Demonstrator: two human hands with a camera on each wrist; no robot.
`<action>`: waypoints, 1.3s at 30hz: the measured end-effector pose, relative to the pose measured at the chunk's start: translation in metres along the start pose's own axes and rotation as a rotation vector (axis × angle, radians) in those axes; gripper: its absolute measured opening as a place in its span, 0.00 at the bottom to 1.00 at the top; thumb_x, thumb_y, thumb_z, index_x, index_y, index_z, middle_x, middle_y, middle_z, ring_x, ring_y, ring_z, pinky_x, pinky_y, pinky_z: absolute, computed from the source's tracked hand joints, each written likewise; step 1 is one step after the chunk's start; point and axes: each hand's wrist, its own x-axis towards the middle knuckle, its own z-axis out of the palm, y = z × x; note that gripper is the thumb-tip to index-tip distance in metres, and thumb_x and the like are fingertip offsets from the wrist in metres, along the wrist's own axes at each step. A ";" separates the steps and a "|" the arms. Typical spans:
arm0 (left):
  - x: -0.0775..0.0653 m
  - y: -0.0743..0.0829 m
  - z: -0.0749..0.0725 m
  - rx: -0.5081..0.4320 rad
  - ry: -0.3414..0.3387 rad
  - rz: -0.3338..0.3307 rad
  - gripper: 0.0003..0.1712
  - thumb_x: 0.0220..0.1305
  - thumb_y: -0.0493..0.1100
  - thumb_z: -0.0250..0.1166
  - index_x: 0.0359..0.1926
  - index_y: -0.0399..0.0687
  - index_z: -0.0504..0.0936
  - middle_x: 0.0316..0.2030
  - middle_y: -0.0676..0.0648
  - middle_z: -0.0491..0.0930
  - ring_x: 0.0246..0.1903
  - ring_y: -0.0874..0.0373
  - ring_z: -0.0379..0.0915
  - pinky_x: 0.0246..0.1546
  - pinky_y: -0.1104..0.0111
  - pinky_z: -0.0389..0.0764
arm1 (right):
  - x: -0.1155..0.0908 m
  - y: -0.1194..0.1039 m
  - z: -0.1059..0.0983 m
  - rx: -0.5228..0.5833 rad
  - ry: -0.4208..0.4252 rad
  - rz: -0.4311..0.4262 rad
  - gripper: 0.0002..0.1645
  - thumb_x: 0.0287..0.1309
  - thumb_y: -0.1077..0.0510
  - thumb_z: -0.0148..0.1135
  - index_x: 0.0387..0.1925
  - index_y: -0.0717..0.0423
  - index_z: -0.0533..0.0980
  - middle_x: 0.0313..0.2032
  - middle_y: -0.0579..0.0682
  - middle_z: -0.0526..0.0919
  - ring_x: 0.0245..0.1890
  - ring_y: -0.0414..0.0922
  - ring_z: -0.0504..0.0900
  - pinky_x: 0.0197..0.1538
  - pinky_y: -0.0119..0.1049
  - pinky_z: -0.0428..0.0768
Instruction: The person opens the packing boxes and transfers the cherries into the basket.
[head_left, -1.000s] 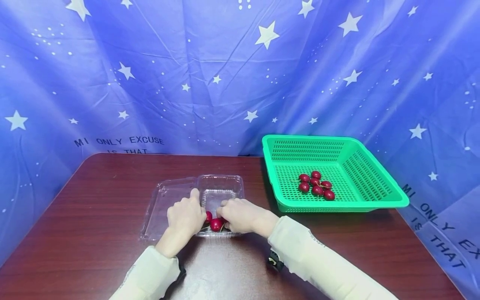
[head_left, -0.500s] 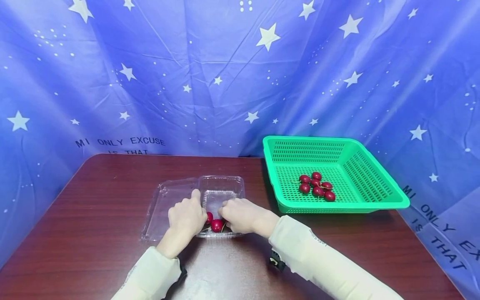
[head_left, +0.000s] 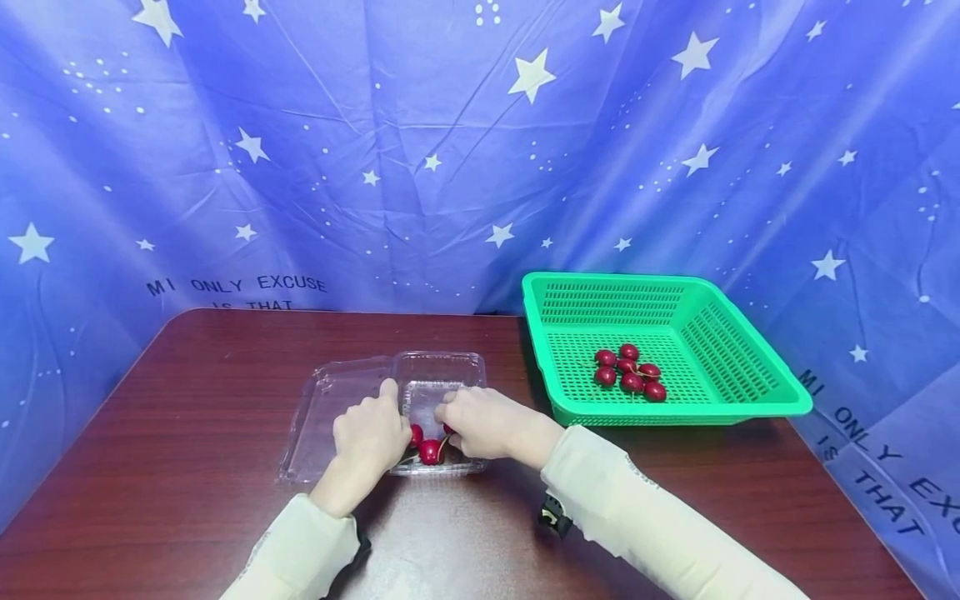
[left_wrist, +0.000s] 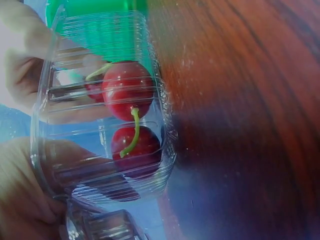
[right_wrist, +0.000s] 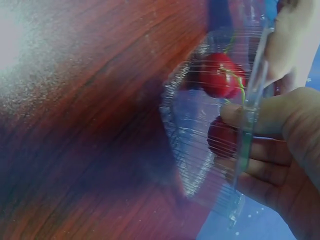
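A clear plastic clamshell box (head_left: pixel 438 362) lies on the table with its lid (head_left: pixel 326 417) folded out to the left. My left hand (head_left: pixel 371 433) grips the box along its hinge side, thumb pointing forward and fingers reaching inside. Two red cherries (head_left: pixel 431 452) with green stems rest in the near end of the box. Through the box wall in the right wrist view, my right hand (head_left: pixel 486 425) pinches another cherry (right_wrist: pixel 222 138) between thumb and fingers, inside the box near its right wall. In the head view those fingers mostly cover it.
A green slotted basket (head_left: pixel 682 410) stands at the right rear of the brown table (head_left: pixel 210 367), holding several cherries (head_left: pixel 632 382). Behind the table hangs a blue curtain (head_left: pixel 337 167) with white stars. A dark band shows under each sleeve cuff.
My right hand has lifted slightly, and a bit of the cherry in its fingers now shows in the head view. The left hand and the box stay in place.
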 end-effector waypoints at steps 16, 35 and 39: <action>-0.002 0.000 0.000 0.003 0.017 0.014 0.14 0.55 0.43 0.60 0.39 0.39 0.69 0.27 0.31 0.84 0.25 0.35 0.80 0.22 0.47 0.77 | -0.004 0.005 -0.018 0.027 0.072 -0.007 0.05 0.50 0.60 0.67 0.31 0.56 0.79 0.28 0.50 0.83 0.29 0.46 0.82 0.32 0.43 0.84; -0.002 0.000 -0.001 -0.004 0.028 0.013 0.13 0.55 0.42 0.60 0.38 0.40 0.68 0.29 0.30 0.85 0.28 0.33 0.80 0.24 0.46 0.77 | -0.010 0.019 -0.044 0.067 0.075 0.067 0.11 0.53 0.60 0.65 0.40 0.57 0.81 0.33 0.51 0.84 0.33 0.46 0.81 0.39 0.45 0.84; -0.002 0.000 -0.002 -0.003 0.022 0.013 0.13 0.56 0.42 0.59 0.38 0.39 0.68 0.30 0.29 0.84 0.28 0.33 0.80 0.24 0.46 0.77 | -0.012 0.024 -0.054 0.069 0.108 0.058 0.11 0.53 0.61 0.66 0.40 0.58 0.81 0.34 0.53 0.85 0.34 0.48 0.83 0.40 0.45 0.84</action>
